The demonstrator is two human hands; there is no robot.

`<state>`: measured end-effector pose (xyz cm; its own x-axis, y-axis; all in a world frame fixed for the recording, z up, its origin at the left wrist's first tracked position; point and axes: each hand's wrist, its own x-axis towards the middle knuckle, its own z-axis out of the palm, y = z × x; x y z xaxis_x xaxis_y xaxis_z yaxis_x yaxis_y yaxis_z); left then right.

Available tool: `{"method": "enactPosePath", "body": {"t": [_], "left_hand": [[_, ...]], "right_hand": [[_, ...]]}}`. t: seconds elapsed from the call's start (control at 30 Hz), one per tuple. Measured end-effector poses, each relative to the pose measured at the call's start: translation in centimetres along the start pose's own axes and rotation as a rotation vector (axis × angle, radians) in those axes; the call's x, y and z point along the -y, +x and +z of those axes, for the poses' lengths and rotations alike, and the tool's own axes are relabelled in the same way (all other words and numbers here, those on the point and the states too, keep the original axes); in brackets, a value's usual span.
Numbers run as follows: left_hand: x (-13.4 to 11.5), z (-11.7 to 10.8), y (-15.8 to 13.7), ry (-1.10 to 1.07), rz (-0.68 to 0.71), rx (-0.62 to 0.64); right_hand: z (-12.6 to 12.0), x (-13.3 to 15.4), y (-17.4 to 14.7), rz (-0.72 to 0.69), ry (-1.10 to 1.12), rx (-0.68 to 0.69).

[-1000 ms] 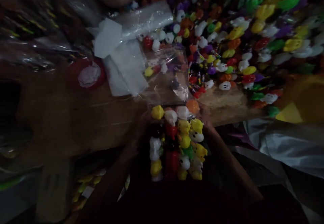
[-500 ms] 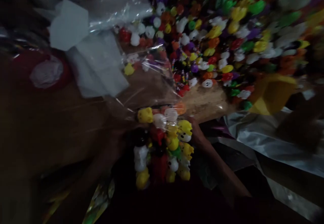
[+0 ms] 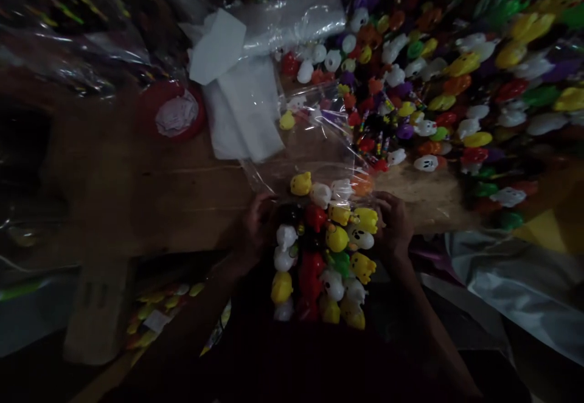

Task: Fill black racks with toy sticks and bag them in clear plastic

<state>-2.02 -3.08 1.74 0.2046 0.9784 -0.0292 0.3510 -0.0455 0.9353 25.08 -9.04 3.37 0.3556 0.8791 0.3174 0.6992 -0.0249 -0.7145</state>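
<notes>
A clear plastic bag point(image 3: 314, 148) lies partly on the wooden table, its thin film running down towards me. Small figure toys point(image 3: 336, 239) in yellow, white, red, black and green are stacked in rows between my hands and appear to be inside the bag, though its lower film is hard to see. At the left side of the bag, my left hand point(image 3: 256, 223) has its fingers curled at the edge. My right hand point(image 3: 393, 223) grips the opposite edge with bent fingers. Dim light hides the exact fingertip contact.
A large heap of colourful toys point(image 3: 426, 129) covers the table's right. White sheets point(image 3: 246, 108) and a plastic roll point(image 3: 296, 20) lie behind the bag. A red round container point(image 3: 194, 114) stands left on the wooden table point(image 3: 182, 208). Silvery sheeting point(image 3: 515, 287) hangs at right.
The view has swung left, so everything sits further right, and more of the table's left side shows. My hands stay at the bag's sides and are now clearer.
</notes>
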Motion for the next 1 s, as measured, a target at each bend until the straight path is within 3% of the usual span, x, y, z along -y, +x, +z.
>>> {"method": "enactPosePath", "body": {"t": [0.17, 0.3, 0.47, 0.6, 0.7, 0.77, 0.87, 1.0], "left_hand": [[0.5, -1.9, 0.0, 0.217, 0.387, -0.163], [-1.0, -3.0, 2.0, 0.33, 0.71, -0.133], [-4.9, -3.1, 3.5, 0.335, 0.654, -0.055], [-6.5, -3.5, 3.9, 0.449, 0.829, -0.08], [-6.8, -4.3, 4.2, 0.624, 0.979, -0.103], [-6.8, -4.9, 4.3, 0.636, 1.077, -0.047], [-6.7, -5.9, 3.9, 0.642, 1.174, 0.142], [-7.1, -6.9, 2.7, 0.76, 1.212, 0.364]], "right_hand": [[-0.9, 0.2, 0.4, -0.065, -0.093, 0.071], [-2.3, 0.9, 0.8, -0.139, -0.124, 0.114], [-3.5, 2.1, 0.9, -0.28, -0.24, 0.076], [-3.6, 2.1, 0.6, -0.38, -0.368, -0.013], [-4.4, 2.2, 0.8, -0.421, -0.381, 0.083], [-5.3, 2.6, 1.2, -0.532, -0.371, 0.186], [-6.6, 2.7, 1.5, -0.684, -0.352, 0.281], [-8.0, 1.9, 0.5, -0.793, -0.266, 0.377]]}}
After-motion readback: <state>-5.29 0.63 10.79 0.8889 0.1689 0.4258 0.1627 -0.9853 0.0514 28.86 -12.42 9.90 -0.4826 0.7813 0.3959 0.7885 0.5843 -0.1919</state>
